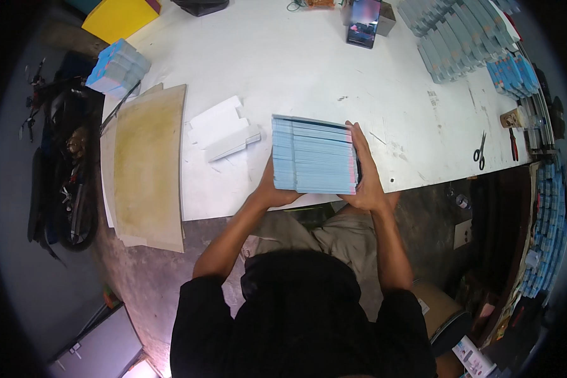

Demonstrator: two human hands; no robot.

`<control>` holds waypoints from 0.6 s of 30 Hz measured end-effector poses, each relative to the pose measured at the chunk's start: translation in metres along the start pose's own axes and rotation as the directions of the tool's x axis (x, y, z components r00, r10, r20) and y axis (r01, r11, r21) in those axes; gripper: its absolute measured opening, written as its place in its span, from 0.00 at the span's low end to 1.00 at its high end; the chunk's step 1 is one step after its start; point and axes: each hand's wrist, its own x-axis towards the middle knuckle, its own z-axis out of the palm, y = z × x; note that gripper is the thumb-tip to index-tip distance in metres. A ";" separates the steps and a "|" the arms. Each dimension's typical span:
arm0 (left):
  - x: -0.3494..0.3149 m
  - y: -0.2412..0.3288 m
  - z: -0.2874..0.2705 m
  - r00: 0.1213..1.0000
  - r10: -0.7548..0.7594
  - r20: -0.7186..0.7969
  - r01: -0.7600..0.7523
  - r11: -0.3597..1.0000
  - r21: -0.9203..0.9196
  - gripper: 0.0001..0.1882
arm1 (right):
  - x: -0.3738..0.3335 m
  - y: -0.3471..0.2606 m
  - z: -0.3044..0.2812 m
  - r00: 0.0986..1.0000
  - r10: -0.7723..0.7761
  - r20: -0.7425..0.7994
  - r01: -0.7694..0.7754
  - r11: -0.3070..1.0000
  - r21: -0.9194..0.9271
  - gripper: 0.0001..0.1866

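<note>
A thick block of light blue flat paper or card pieces (314,157), with pinkish marks down its right side, stands at the front edge of the white table. My left hand (274,189) presses against its left side and lower corner, the fingers mostly hidden behind the block. On the opposite side my right hand (367,173) grips it, fingers stretched up along the edge and thumb near the bottom corner. Left of the block lie some folded white card pieces (223,129), apart from my hands.
Large tan boards (146,160) overhang the table's left front. Beyond them sits a blue stack (118,66). Grey bundles (463,41) and smaller blue bundles (513,75) fill the far right. Scissors (480,151) and red-handled pliers (514,145) lie near the right edge. A phone (363,25) stands at the back.
</note>
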 end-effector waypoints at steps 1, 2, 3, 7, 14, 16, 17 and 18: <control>-0.004 0.003 0.000 0.998 -0.057 0.009 0.057 0.998 -0.020 0.43 | 0.000 0.002 -0.002 1.000 -0.011 -0.006 0.011 1.000 0.000 0.64; -0.008 0.003 0.001 0.995 -0.100 0.029 0.101 0.994 -0.031 0.41 | -0.002 0.003 0.001 0.999 -0.024 -0.031 0.024 1.000 -0.011 0.65; -0.017 0.003 0.003 0.987 -0.150 0.052 0.152 0.988 -0.040 0.40 | -0.008 0.003 0.009 0.998 -0.032 -0.055 0.031 0.999 -0.017 0.65; -0.032 -0.007 -0.004 0.992 0.086 0.094 -0.095 0.991 0.092 0.35 | -0.021 -0.007 0.009 1.000 0.024 -0.019 -0.024 0.999 0.025 0.67; -0.035 -0.006 0.004 0.991 0.129 0.036 -0.132 0.985 0.113 0.31 | -0.012 -0.009 0.021 0.992 0.040 -0.117 -0.035 0.998 0.051 0.68; -0.031 0.013 0.001 0.998 0.061 0.024 -0.064 0.986 0.155 0.28 | -0.010 -0.007 0.019 0.995 0.014 -0.103 -0.012 1.000 0.017 0.69; -0.028 0.023 -0.001 1.000 0.026 0.018 -0.028 0.984 0.174 0.27 | -0.008 -0.009 0.016 0.995 0.013 -0.095 -0.012 1.000 0.012 0.69; -0.025 0.029 -0.002 1.000 -0.002 -0.015 0.004 0.995 0.102 0.26 | -0.004 -0.014 0.013 0.996 0.012 -0.084 -0.012 1.000 0.008 0.69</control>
